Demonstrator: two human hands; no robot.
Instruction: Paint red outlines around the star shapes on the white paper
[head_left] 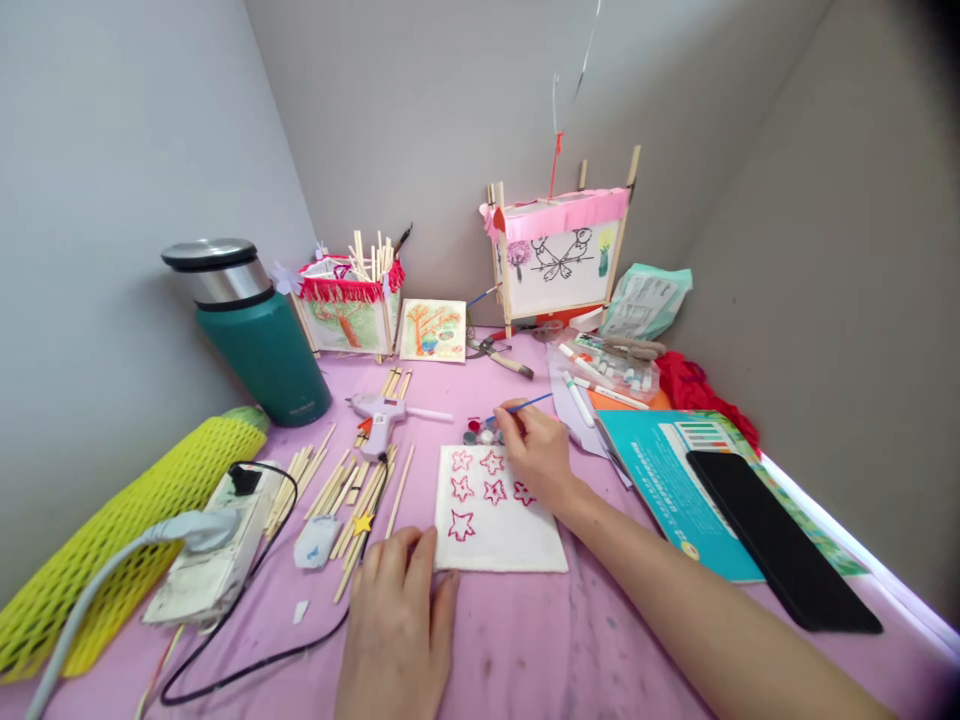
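A thin blue paintbrush (534, 402) is pinched in my right hand (538, 450), above the far right part of a white square sheet (517, 545). Several small star outlines with faces (462, 526) are drawn on it in dark pink. Just beyond the sheet's far edge sit small paint pots (486, 437) in red, white and grey, close to the brush; my fingers partly hide them. The brush tip is hard to make out. My left hand (397, 620) lies on the cloth, fingers loosely stretched, with its fingertips and thumb at the sheet's left edge.
Left are wooden sticks (300, 475), a glue gun (382, 415), a power strip (217, 540) and a teal bottle (259, 340). Decorated lanterns (562, 270), a drawing card (433, 331) and pruning shears (499, 352) stand behind. Right lie markers (579, 400), a blue book (667, 490) and a phone (780, 540).
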